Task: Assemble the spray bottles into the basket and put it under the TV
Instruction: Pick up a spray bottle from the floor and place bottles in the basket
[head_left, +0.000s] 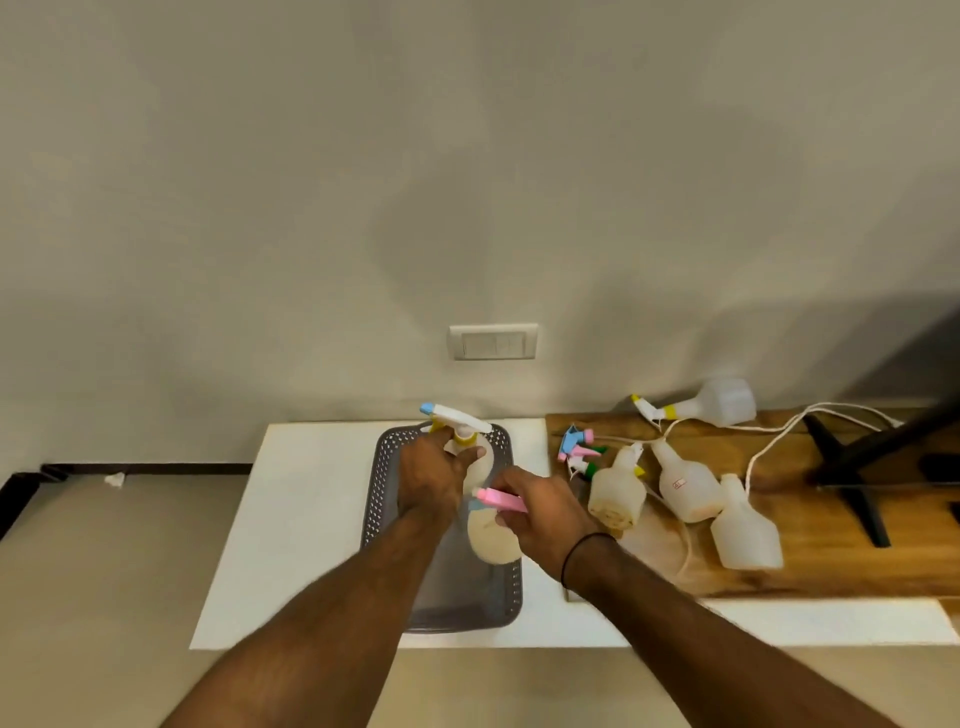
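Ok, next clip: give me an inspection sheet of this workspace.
Surface: white table, wooden board on its right.
Job's things: grey basket; two assembled bottles held over it; three headless bottles, loose spray heads, one assembled bottle on board.
Clutter: nothing seen.
Grippers: left hand grips yellow-collared bottle; right hand grips pink-headed bottle.
Cables: white cord across board.
Surroundings: wall switch, black stand.

White table (311, 519): grey basket (382, 467); wood board (831, 545) w/ bottles (688, 486).
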